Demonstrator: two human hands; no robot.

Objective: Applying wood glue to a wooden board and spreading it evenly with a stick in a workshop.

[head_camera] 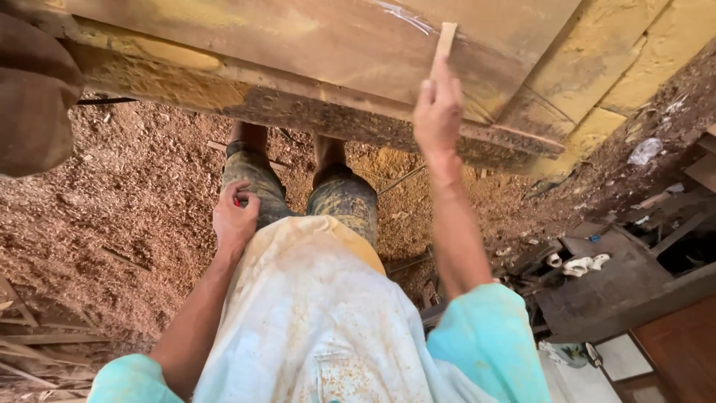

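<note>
My right hand (438, 112) is raised over a large wooden slab (313, 45) and grips a thin pale wooden stick (444, 41) whose far end rests on the slab's top face. My left hand (236, 216) hangs by my left thigh, fingers curled around a small red object (238, 201), most of it hidden in the fist. I wear a stained white shirt with turquoise sleeves and mottled shorts.
Sawdust and wood shavings (134, 216) cover the floor. The slab's rough dark edge (335, 119) runs just in front of my legs. Wood strips (30, 336) lie at lower left. Boards, scraps and a dark panel (611, 283) are piled at right.
</note>
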